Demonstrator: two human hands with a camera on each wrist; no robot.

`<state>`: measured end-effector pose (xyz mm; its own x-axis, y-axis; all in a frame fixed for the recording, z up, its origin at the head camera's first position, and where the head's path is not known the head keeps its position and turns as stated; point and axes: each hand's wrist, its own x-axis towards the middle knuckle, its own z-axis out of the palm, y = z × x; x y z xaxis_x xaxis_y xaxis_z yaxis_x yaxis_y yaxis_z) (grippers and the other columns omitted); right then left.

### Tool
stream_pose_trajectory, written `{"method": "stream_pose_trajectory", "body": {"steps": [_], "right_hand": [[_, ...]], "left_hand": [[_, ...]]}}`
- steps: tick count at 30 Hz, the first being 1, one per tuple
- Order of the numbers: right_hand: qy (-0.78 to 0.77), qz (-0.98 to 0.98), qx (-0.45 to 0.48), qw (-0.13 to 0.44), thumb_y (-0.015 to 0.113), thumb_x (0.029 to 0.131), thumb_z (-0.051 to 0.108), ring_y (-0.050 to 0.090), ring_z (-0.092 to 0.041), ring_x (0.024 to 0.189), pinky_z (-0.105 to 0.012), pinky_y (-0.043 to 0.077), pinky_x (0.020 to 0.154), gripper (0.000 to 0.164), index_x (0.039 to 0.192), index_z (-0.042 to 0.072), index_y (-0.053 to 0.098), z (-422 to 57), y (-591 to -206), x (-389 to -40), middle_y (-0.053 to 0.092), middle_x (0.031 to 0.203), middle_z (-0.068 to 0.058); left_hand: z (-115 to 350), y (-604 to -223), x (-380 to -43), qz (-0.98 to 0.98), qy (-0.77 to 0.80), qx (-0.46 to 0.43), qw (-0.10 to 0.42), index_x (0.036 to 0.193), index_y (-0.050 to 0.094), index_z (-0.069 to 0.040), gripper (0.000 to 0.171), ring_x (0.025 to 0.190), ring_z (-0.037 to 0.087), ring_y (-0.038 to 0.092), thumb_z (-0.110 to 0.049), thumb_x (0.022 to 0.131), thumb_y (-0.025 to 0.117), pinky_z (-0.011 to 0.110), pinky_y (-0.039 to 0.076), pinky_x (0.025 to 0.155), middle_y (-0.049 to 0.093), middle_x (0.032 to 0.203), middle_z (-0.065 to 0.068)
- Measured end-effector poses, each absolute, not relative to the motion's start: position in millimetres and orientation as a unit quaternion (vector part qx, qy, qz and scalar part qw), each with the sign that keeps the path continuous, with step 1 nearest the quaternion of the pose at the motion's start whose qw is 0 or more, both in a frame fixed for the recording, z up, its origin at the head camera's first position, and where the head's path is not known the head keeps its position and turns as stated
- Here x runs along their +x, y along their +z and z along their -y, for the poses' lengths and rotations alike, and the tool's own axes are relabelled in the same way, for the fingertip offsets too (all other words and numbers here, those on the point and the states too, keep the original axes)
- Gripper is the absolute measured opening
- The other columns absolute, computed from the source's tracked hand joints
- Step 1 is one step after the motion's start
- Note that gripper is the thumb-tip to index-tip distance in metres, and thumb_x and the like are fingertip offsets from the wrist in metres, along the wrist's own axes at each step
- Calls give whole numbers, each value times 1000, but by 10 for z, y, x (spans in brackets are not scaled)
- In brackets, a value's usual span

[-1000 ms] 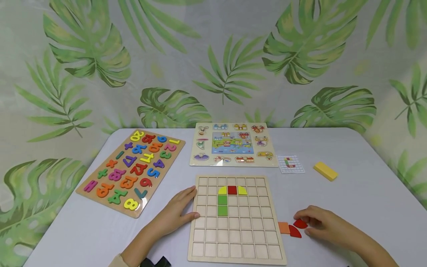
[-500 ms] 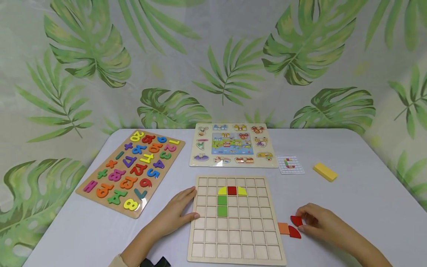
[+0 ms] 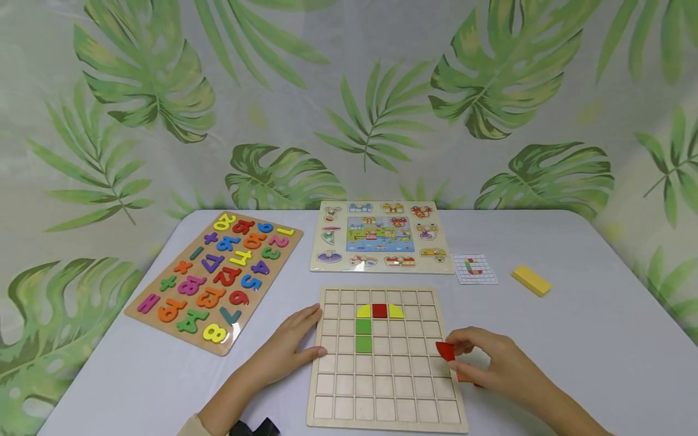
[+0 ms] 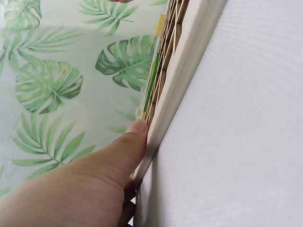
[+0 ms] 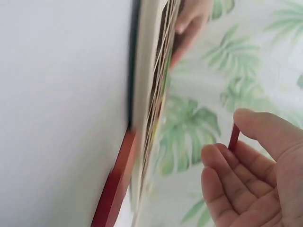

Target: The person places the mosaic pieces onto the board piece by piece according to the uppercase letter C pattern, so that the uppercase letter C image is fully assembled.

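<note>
Between thumb and fingertips, my right hand (image 3: 485, 357) pinches a red quarter-circle tile (image 3: 445, 350), held above the right edge of the wooden grid board (image 3: 382, 387). The right wrist view shows that red tile edge-on (image 5: 234, 137). My left hand (image 3: 283, 342) rests against the board's left edge, fingers fairly straight, thumb on the rim. On the board lie two yellow quarter-circle tiles, a red square tile (image 3: 379, 310) between them, and two green square tiles (image 3: 363, 335). Beside the board, an orange square tile (image 5: 127, 153) and another red tile (image 5: 106, 201) lie partly hidden by my right hand.
A number puzzle board (image 3: 218, 278) lies at the left and a picture puzzle board (image 3: 382, 236) at the back. A small pattern card (image 3: 474, 269) and a yellow block (image 3: 531, 281) are at the right. A black object (image 3: 255, 428) shows at the front edge.
My right hand has picked up one red quarter-circle tile from the table and carried it left to the board's right edge. The left hand has stayed in place.
</note>
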<state>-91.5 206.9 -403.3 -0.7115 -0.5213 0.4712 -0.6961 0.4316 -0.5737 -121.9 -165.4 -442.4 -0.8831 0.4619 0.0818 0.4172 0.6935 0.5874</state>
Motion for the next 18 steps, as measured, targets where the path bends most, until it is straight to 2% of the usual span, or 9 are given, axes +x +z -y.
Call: {"method": "stream_pose_trajectory", "body": {"steps": [4, 8, 13, 18], "right_hand": [[412, 807, 409, 105, 75, 68, -1, 56, -9, 75, -22, 49, 62, 40, 103, 11, 59, -1771, -4031, -944, 61, 89, 5], [424, 798, 420, 88, 73, 71, 0, 57, -8, 73, -23, 50, 63, 35, 102, 10, 59, -1487, -4053, -976, 60, 88, 5], [428, 824, 370, 16, 71, 77, 10, 55, -7, 74, -22, 49, 65, 26, 99, 15, 58, -1238, -4097, -1007, 56, 85, 11], [411, 849, 326, -58, 70, 79, 22, 51, -7, 75, -20, 46, 65, 21, 96, 17, 59, -1083, -4180, -1031, 54, 82, 11]], "left_hand": [[1653, -4433, -1223, -919, 309, 240, 35, 138, 34, -3, 74, 130, 27, 23, -47, 83, 57, 44, 23, 103, 27, 144, 9], [1651, -4435, -1223, -920, 309, 240, 35, 138, 34, -3, 74, 130, 27, 23, -47, 83, 57, 44, 23, 103, 27, 144, 9], [1649, -4431, -1225, -921, 307, 238, 33, 138, 34, -3, 74, 130, 27, 23, -46, 83, 58, 43, 23, 103, 28, 144, 8], [1652, -4429, -1220, -922, 305, 237, 31, 138, 34, -4, 74, 130, 27, 24, -47, 83, 57, 43, 24, 103, 28, 144, 8]]}}
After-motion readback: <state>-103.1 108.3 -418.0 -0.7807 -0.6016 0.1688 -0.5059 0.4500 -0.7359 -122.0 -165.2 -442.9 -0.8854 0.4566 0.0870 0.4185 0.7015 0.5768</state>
